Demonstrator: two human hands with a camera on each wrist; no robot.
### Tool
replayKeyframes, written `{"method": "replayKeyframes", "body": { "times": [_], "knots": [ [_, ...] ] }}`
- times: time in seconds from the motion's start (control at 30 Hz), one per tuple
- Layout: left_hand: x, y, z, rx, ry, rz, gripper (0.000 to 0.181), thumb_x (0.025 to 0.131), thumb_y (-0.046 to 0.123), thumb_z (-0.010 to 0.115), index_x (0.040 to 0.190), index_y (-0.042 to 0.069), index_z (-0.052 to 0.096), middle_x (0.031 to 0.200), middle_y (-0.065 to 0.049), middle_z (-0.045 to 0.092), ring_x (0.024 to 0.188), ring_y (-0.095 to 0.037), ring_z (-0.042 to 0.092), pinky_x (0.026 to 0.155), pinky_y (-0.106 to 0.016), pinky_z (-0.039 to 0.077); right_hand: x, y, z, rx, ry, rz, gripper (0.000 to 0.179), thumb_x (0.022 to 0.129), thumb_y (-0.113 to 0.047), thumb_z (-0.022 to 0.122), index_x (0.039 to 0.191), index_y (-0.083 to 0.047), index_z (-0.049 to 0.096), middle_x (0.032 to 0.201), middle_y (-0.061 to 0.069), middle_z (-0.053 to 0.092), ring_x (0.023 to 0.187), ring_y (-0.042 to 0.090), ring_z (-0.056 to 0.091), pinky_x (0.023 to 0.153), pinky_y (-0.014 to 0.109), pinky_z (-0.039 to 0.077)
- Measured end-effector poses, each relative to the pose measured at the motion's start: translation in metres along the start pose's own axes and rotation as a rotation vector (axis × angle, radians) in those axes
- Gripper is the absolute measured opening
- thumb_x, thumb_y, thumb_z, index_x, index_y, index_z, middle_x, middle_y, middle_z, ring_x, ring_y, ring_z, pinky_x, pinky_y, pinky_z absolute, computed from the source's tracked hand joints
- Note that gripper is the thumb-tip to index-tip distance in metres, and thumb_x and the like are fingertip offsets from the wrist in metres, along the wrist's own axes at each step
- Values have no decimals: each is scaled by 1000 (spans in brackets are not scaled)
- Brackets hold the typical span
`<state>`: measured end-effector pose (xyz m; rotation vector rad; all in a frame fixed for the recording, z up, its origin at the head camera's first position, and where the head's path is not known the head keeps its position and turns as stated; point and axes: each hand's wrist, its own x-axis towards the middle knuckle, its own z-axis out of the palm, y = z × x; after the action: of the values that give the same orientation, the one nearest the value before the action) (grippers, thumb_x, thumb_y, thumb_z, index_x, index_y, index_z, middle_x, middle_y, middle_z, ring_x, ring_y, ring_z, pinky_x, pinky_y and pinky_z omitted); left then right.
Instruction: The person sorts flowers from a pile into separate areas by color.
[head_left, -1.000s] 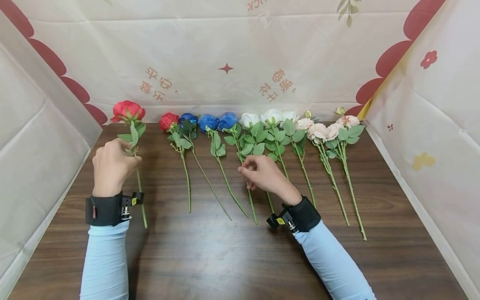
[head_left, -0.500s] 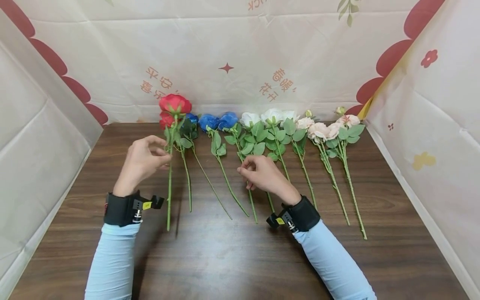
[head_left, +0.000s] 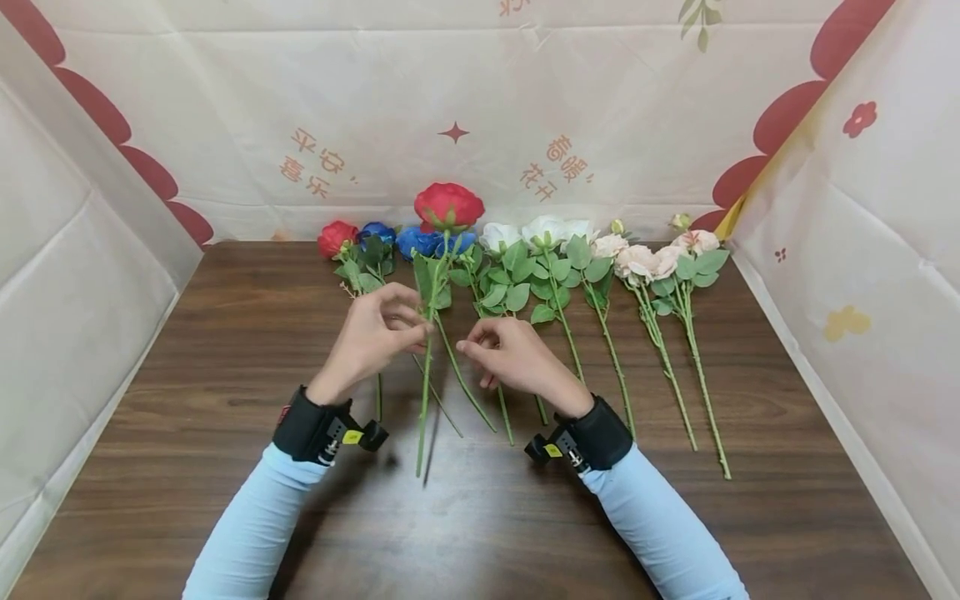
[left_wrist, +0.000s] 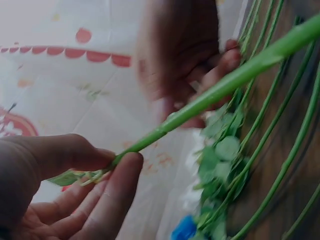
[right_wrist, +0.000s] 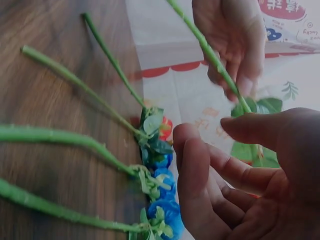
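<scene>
My left hand [head_left: 371,337] pinches the green stem of a red rose [head_left: 448,206] between thumb and fingertips. The rose stands nearly upright, its bloom overlapping the blue roses [head_left: 415,242] in the head view. In the left wrist view the thumb and index finger meet on the stem [left_wrist: 220,90], just below its leaves. My right hand [head_left: 521,358] is close by on the right, its fingers loosely bent. Seen in the right wrist view, its thumb and fingers [right_wrist: 195,165] are apart with nothing between them.
Along the table's back edge lie another red rose [head_left: 336,240], white roses [head_left: 543,232] and pale pink flowers [head_left: 637,263], stems pointing forward. A printed cloth [head_left: 450,75] stands behind the brown table [head_left: 450,533] and at both sides.
My left hand has carried the red rose from the far left, past the other red rose, to the middle beside my right hand. The right hand has shifted only slightly.
</scene>
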<state>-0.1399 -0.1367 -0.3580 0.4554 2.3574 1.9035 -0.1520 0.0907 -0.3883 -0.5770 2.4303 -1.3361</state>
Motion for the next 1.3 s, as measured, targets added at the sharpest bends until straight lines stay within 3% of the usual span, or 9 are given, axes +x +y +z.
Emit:
{"method": "replayKeyframes", "body": {
  "times": [0.13, 0.3, 0.47, 0.73, 0.9, 1.17, 1.3],
  "knots": [
    [-5, 14, 18, -11, -14, 48, 36, 83, -9, 65, 117, -13, 51, 93, -27, 64, 77, -39, 64, 66, -40, 54, -2, -6, 2, 67, -59, -28, 34, 91, -40, 61, 99, -8, 67, 77, 13, 66, 55, 31, 64, 50, 43, 53],
    [-8, 18, 30, 21, -19, 97, 34, 84, -8, 64, 115, -14, 52, 92, -26, 66, 80, -36, 65, 67, -35, 53, -4, -9, 4, 133, -116, -65, 32, 92, -35, 62, 100, -5, 66, 80, 19, 65, 54, 28, 63, 51, 47, 52],
    [-8, 18, 34, 20, -11, 115, 31, 85, -7, 64, 112, -14, 51, 90, -24, 66, 80, -35, 66, 65, -30, 53, -5, -11, 5, 161, -122, -68, 20, 93, -23, 62, 95, -3, 66, 74, 20, 65, 52, 23, 63, 53, 48, 52],
    [-7, 18, 35, 49, 11, 140, 29, 83, -6, 67, 107, -14, 53, 88, -22, 67, 77, -31, 66, 67, -33, 53, -8, -17, 8, 281, -81, -26, 13, 92, -12, 64, 89, 1, 67, 71, 15, 66, 55, 29, 65, 56, 49, 52],
    [-2, 1, 35, 31, 21, 151, 28, 83, -1, 69, 107, -7, 56, 87, -14, 69, 74, -23, 67, 65, -34, 53, -9, -21, 10, 259, -48, -23, 12, 92, -10, 63, 85, 0, 65, 67, 14, 65, 54, 27, 65, 55, 47, 53],
    [4, -12, 33, 39, 5, 144, 32, 84, 7, 72, 111, -2, 57, 87, -8, 70, 71, -19, 67, 63, -35, 54, -10, -22, 10, 238, -31, -16, 11, 92, -9, 62, 86, -1, 65, 65, 12, 66, 54, 26, 65, 55, 46, 53],
    [5, -17, 25, 44, -37, 100, 43, 83, 14, 74, 120, 2, 55, 89, -7, 70, 69, -19, 66, 61, -38, 54, -9, -18, 8, 233, -24, -19, 11, 93, -8, 61, 88, 1, 65, 65, 13, 66, 55, 26, 65, 55, 46, 53]
  ]
}}
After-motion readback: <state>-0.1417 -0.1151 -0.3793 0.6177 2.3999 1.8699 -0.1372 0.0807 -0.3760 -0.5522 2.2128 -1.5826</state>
